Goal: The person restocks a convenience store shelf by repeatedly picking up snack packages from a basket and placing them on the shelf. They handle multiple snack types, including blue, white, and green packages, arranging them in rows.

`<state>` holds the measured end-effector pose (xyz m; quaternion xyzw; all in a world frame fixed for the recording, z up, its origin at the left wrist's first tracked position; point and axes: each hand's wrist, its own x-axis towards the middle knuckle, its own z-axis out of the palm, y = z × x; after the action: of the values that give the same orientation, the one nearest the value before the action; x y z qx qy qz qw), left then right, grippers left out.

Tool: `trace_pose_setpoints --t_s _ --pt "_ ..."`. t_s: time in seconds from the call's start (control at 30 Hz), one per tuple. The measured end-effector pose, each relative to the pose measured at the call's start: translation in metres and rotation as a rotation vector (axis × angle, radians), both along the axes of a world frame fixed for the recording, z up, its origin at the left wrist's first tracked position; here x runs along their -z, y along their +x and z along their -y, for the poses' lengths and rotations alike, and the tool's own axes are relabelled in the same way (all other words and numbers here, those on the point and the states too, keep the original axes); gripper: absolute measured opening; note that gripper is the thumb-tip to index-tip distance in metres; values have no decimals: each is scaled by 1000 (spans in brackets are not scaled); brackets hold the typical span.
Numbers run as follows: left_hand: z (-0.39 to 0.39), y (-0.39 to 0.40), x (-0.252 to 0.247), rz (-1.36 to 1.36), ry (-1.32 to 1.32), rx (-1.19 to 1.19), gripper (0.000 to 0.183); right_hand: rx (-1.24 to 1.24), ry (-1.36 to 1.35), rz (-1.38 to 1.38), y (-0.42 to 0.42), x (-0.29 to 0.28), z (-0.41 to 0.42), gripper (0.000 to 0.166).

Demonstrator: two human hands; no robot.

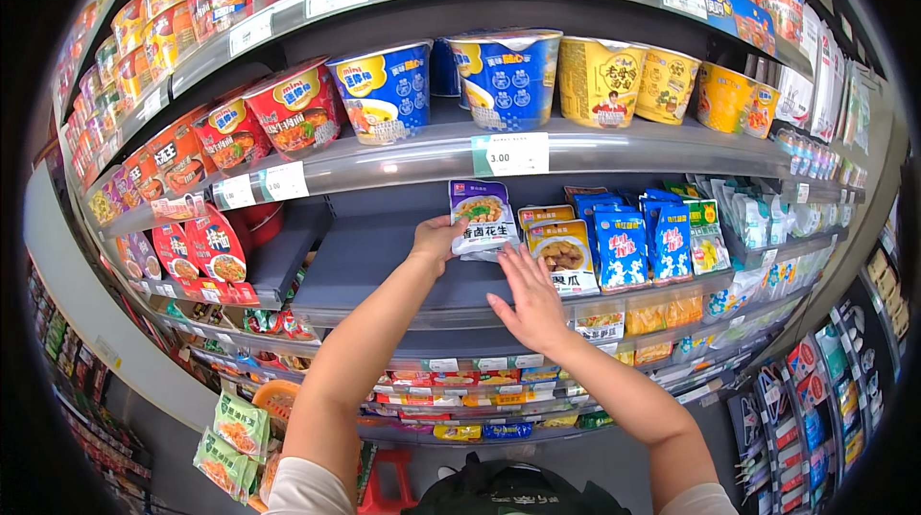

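Observation:
My left hand (434, 242) grips the left edge of a purple and white food pouch (483, 220) with a picture of peanuts, holding it upright over a dark shelf (374, 256). My right hand (529, 292) is spread, its fingertips at the lower right of that pouch; whether they touch it is unclear. Just right of the pouch stand yellow and white pouches (565, 256). Beside these are blue and white pouches (622, 249), then a green and white pouch (709, 234).
Instant noodle cups (511, 80) line the shelf above, behind a clear price rail (403, 164). Red noodle bowls (216, 245) stand at the left. Lower left, an orange basket (277, 396) holds green packets (241, 425), near a red plastic stool (388, 482).

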<state>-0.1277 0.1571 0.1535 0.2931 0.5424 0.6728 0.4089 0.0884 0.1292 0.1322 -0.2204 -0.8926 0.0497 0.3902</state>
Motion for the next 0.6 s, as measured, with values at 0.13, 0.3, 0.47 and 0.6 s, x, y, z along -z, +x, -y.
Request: trace_pose_setpoints --t_s 0.13,0.3,0.47,0.6 --pt "-25 -6 7 -104 -63 -18 27 69 43 140 -21 2 -15 62" --pt "-47 -36 45 -861 -219 -182 45 153 12 258 -33 13 -23 68" --pt "-44 -43 51 -886 -213 -151 55 159 -41 330 -35 7 -21 71" --pt "-34 -33 44 -713 -126 -210 59 116 15 227 -31 11 -22 65"
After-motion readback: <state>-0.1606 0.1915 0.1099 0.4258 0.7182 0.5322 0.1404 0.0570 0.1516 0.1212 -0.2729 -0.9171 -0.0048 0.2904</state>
